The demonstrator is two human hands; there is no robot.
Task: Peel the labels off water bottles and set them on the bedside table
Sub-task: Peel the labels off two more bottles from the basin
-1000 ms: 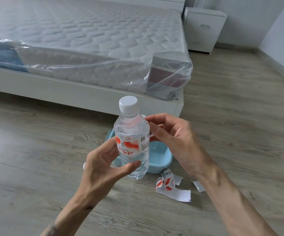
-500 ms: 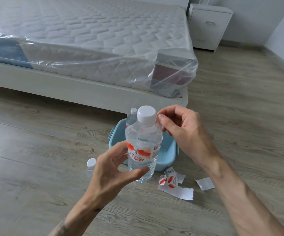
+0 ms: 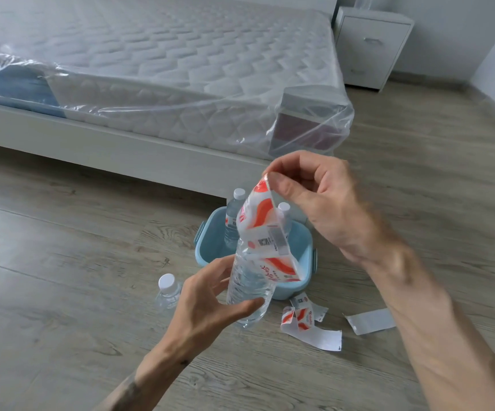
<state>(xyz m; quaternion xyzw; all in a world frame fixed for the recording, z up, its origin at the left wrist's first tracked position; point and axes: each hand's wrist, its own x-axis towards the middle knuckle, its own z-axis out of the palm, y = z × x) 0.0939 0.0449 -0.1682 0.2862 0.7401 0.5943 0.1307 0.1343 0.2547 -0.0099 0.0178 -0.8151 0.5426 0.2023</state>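
Your left hand (image 3: pixel 210 304) curls its fingers (image 3: pixel 246 305) around the base of the clear water bottle (image 3: pixel 250 289), held above the floor (image 3: pixel 62 262) before the blue tub (image 3: pixel 302 247). Your right hand (image 3: pixel 320 203) pinches the red-and-white label (image 3: pixel 265 229) between thumb and forefinger, lifted up, half peeled, its lower end still on the bottle.

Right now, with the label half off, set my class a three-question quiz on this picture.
1. True or false: the right hand pinches the label.
2. Which hand holds the bottle: A left, B right?
3. How many bottles stand in the blue tub?

Key: 1 true. 2 A, the left hand. 3 two.
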